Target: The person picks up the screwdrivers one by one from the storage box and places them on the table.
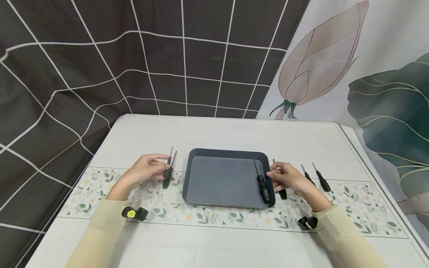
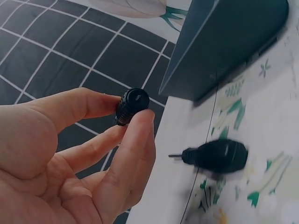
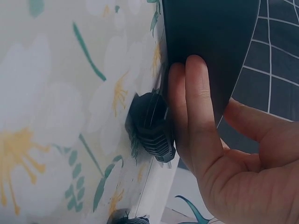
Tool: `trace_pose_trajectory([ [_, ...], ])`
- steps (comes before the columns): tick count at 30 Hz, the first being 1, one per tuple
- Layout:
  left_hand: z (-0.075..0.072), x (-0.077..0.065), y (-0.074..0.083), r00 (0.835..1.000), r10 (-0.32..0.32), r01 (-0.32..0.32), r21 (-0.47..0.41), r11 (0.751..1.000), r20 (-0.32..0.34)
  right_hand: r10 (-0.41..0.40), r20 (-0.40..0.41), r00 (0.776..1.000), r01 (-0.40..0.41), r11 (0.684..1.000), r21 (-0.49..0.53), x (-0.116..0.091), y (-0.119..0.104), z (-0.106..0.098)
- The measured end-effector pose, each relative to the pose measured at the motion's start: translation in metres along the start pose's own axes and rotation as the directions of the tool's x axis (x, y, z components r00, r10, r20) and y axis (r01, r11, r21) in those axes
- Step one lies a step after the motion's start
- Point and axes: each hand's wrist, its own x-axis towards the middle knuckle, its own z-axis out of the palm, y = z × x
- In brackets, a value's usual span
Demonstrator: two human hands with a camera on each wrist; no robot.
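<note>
My left hand pinches a small black-handled screwdriver between thumb and fingertips, its handle end showing in the left wrist view. Just beneath lies another black screwdriver on the patterned cloth strip. A shallow grey tray stands between the hands, with one black screwdriver lying along its right side. At the tray's right wall is my right hand, its thumb at the rim and fingers against the outside, gripping the edge. Close by those fingers a further screwdriver rests on the cloth, partly hidden in the head view.
Right of the right hand, two more black screwdrivers lie side by side, one partly behind the wrist. The table has a white cover with a floral band. Dark checked curtain hangs along the back and left.
</note>
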Motion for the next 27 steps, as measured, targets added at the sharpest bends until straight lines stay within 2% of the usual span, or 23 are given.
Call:
trace_pose_trajectory([
  [8,-0.006,-0.004,-0.005,1.0,-0.023,0.023,0.02,1.0,-0.006,0.003,0.003,1.0,-0.003,1.0,0.003,0.0,0.001,-0.001],
  [16,-0.012,-0.002,-0.013,0.999,-0.04,0.04,0.015,0.999,-0.009,0.009,0.003,1.0,-0.009,1.0,0.01,0.0,0.002,-0.001],
  [27,-0.02,0.002,-0.015,0.999,-0.049,0.049,0.012,0.999,-0.004,0.014,-0.003,1.0,-0.014,1.0,0.022,0.0,0.001,0.0],
])
